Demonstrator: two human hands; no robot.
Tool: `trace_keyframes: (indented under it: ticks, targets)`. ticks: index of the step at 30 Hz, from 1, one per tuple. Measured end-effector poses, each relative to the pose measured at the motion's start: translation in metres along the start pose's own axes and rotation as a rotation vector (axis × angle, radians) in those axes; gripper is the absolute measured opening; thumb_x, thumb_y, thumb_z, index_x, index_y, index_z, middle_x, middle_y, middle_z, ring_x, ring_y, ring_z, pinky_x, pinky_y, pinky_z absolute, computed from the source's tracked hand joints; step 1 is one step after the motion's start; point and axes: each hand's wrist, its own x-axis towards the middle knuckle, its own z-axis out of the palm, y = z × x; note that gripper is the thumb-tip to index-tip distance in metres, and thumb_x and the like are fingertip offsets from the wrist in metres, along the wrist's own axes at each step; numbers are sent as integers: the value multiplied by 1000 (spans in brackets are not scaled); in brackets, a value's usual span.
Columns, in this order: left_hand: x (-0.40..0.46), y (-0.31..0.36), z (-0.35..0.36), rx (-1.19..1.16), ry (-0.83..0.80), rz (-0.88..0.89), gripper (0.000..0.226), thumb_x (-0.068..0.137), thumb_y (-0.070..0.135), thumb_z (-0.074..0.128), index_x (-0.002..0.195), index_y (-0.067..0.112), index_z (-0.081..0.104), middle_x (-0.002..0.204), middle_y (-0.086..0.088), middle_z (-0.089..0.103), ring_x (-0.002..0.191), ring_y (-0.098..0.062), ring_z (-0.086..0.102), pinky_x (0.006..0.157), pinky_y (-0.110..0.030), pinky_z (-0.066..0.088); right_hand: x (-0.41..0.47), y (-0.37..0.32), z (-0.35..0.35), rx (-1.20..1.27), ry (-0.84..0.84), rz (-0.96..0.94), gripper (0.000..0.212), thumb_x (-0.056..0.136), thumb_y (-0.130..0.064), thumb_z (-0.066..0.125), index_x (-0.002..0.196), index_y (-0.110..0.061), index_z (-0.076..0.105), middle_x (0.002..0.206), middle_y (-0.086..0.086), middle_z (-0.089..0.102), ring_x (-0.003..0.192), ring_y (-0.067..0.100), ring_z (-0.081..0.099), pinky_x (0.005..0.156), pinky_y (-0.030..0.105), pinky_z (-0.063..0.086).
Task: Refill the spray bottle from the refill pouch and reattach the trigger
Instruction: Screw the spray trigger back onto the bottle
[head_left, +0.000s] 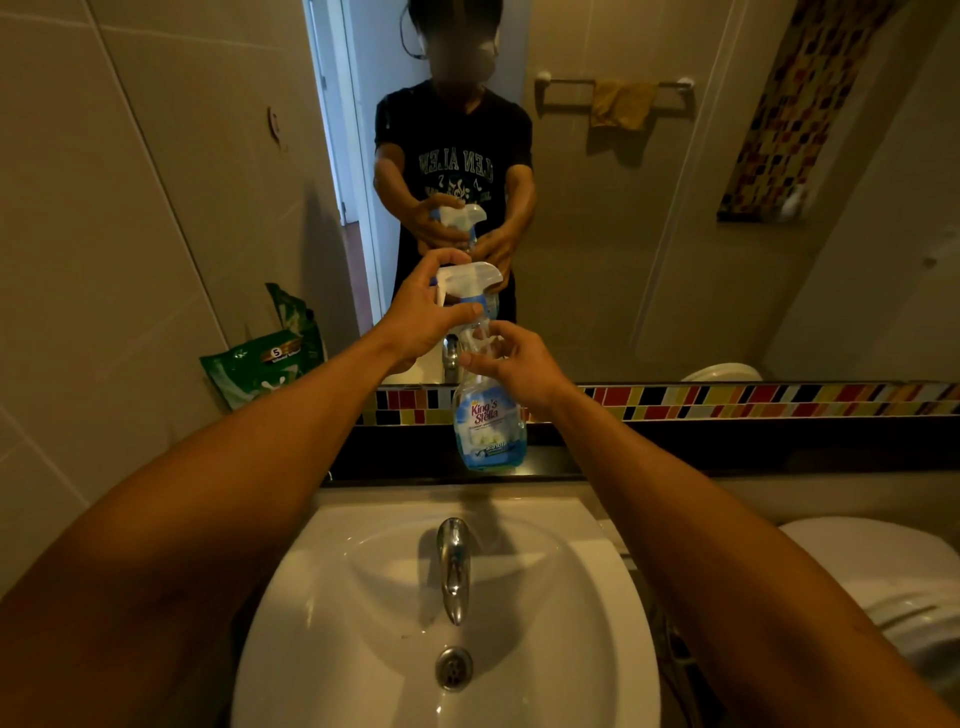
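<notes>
White trigger (467, 278) gripped by left hand (421, 322); right hand (519, 364) grips bottle (488, 415) neck: keep bottle upright on the ledge & twist slow.

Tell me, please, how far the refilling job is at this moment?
The green refill pouch leans against the wall, set aside, so pouring may be over; the liquid level is hard to see. In hand: the left hand grips the trigger head on the spray bottle, the right hand steadies its neck. Left: tightening, if not finished.
</notes>
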Motion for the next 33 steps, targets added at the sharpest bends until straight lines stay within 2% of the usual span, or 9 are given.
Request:
trace_keyframes:
  ticks: [4,7,11,16,20,24,28,30,33]
  targets:
    - [2,-1,-1,28,-25,-27,61,82,4,75,132,25,48,133,-10,53,115,-27,61,79,-28,59,0,0,0,38,-7,14,37,93,-14,76,127,-15,62,108,8,72,106,31,72,95,48,60]
    - [0,-1,-1,-13,-17,-17,59,81,12,79,130,27,50,129,-7,55,107,-19,65,75,-25,58,-1,-1,-1,29,-15,9,42,93,-15,76,131,-12,61,101,4,71,100,27,73,90,43,62]
    - [-1,-2,-2,15,-8,7,58,82,14,79,129,28,49,126,-5,54,102,-19,65,72,-21,57,-1,-4,-1,9,-24,23,56,93,-18,77,143,-10,54,108,6,70,108,32,71,97,51,59]
    - [0,0,-4,27,-54,-35,55,85,9,75,128,32,49,120,2,54,99,-18,68,70,-20,57,-1,-2,-4,31,-19,39,57,92,-15,78,143,-9,54,108,4,70,108,30,71,100,52,58]
    - [0,0,-1,-13,-36,-44,57,84,11,77,131,26,48,124,-4,55,102,-19,66,70,-21,57,-2,-2,-4,22,-13,15,52,91,-13,78,139,-8,58,101,0,70,98,23,71,97,49,59]
    - [0,0,2,-7,-9,-21,57,84,11,77,131,26,48,126,-5,53,100,-17,66,69,-20,57,-1,-4,-5,0,-19,15,52,92,-16,78,139,-8,58,93,-2,69,94,22,71,98,53,59]
    - [2,0,1,14,-26,-35,55,85,6,74,128,29,50,120,-3,55,99,-20,67,69,-20,57,-1,-3,-7,10,-2,33,54,92,-15,77,141,-8,55,117,16,70,112,37,70,102,58,55]
    - [2,-1,0,13,-39,-55,56,84,6,73,129,29,49,119,-1,54,99,-21,65,66,-17,55,0,-2,-7,18,-1,45,58,92,-14,77,144,-7,53,126,21,68,116,38,69,103,59,54]
    - [2,-2,0,-3,-22,-67,57,83,14,78,130,28,49,121,-1,54,100,-17,65,67,-18,56,-1,-2,-9,2,-14,51,59,92,-14,77,145,-6,51,113,10,69,111,34,69,103,56,55]
